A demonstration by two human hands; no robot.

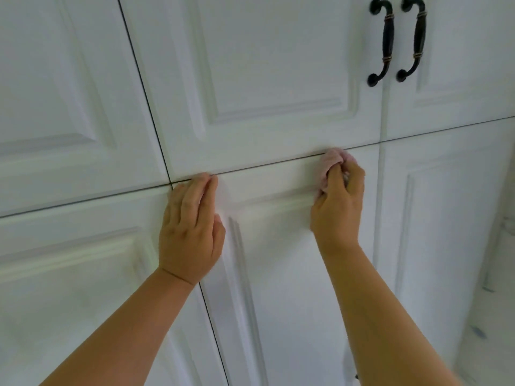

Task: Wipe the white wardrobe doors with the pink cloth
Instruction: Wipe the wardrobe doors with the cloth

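White panelled wardrobe doors fill the view, split by thin dark gaps into upper and lower doors. My right hand is closed around a bunched pink cloth and presses it against the top edge of a lower door, right at the horizontal gap. My left hand lies flat on the same lower door near its upper left corner, fingers together and pointing up, holding nothing.
Two black curved handles sit side by side on the upper doors at top right. A pale wall or side surface shows at the far right edge.
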